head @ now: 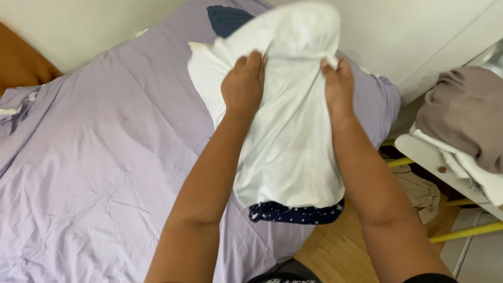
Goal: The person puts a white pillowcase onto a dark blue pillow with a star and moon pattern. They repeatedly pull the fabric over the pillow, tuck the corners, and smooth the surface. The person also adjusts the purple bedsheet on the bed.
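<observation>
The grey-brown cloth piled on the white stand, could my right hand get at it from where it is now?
Probably yes: the grey-brown cloth lies uncovered to the right, but the right hand is gripping the white cloth and must let go first.

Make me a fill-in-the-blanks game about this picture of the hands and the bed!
1. Both hands, the left hand and the right hand, grip a ____ pillowcase.
2. The bed sheet is ____ in colour.
3. A navy fabric with tiny white ____ peeks out below the pillowcase.

Missing words: white; purple; stars
</observation>
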